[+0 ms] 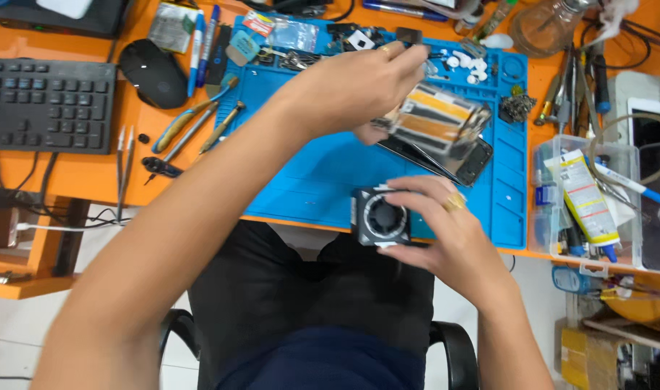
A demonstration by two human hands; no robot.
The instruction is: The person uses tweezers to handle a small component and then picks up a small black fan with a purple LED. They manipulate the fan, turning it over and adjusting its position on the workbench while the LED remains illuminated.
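Looking down from the head camera, the left hand (pixel 359 90) reaches forward across the blue work mat (pixel 308 166), forearm running diagonally from the lower left, wrist bent and fingers curled downward. Its fingers are closed around a blurred orange, white and black striped part (pixel 434 115), lifted just above a dark phone (pixel 453 157) that lies tilted on the mat. How tightly the fingers press is hard to tell because of the blur.

The right hand (pixel 445 231) comes up from the lower right, palm turned toward the body, with a gold ring on one finger. Thumb and fingers wrap a small black square fan unit (pixel 380 217), gripping it by its edges at the near edge of the mat, over the person's lap; the round fan face points up toward the camera.

Left of the mat on the orange desk (pixel 77 173) lie tweezers (pixel 124 162), screwdrivers (pixel 192 126), a black mouse (pixel 153 72) and a keyboard (pixel 48 105). To the right stands a clear plastic bin (pixel 619 155) holding a tube and tools.
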